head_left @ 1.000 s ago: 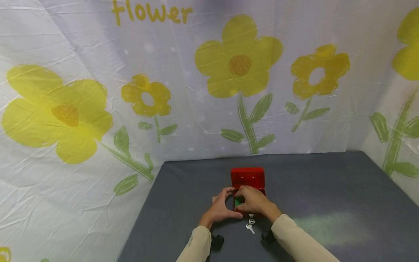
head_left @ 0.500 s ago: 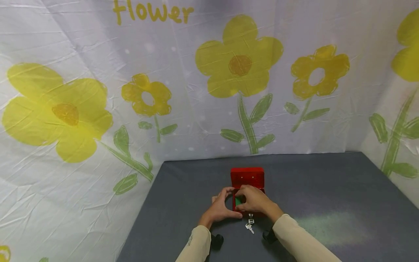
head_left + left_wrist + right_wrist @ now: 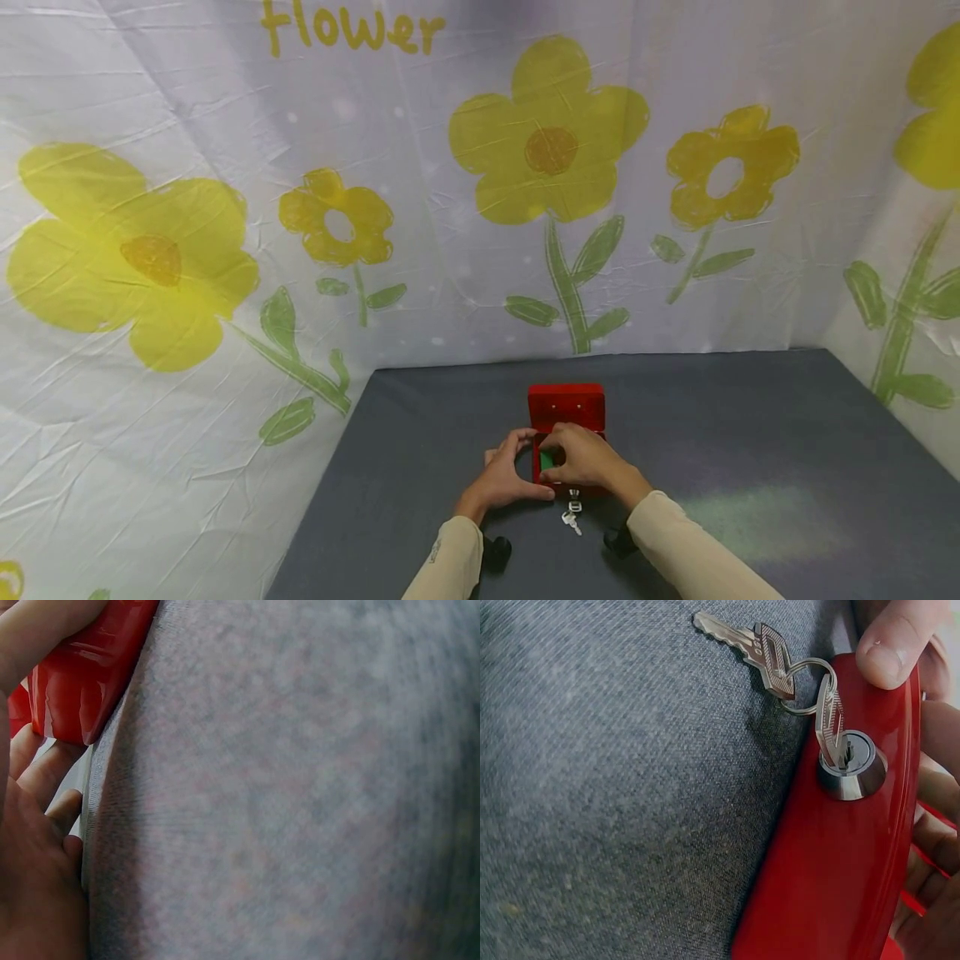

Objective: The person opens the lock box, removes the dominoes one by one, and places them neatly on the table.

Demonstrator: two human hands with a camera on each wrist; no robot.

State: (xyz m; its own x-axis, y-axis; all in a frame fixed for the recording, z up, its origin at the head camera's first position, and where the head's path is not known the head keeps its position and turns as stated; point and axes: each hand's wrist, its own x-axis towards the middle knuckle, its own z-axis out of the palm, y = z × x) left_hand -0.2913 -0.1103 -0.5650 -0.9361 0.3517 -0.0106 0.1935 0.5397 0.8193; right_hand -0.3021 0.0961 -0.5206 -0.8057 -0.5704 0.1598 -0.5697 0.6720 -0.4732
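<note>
Red box, lid up, contents mostly covered

Inside of box (image 3: 817,892) largely hidden: right hand (image 3: 581,457) lies across it. Only a patch of a green piece (image 3: 546,461) shows at the left, between right thumb and fingers; its shape can't be made out. Right fingers bent, tips down in the box; cannot tell whether they grip the piece. Right wrist view cuts these fingers at its right edge. Left wrist view catches just a corner of the box, top left, and part of the left hand (image 3: 504,479); the rest is blurred grey cloth.

Box stands on the grey table (image 3: 750,442), between the hands: left hand along its left side, right hand over its top from the right. Left hand grips it, thumb on the near wall, fingers at the far left corner. Lid (image 3: 566,406) upright at the far side, beyond both hands.

Near wall carries a lock (image 3: 860,780), one key (image 3: 830,724) in it; second key (image 3: 754,652) joined by a ring, lying toward the near side.
</note>
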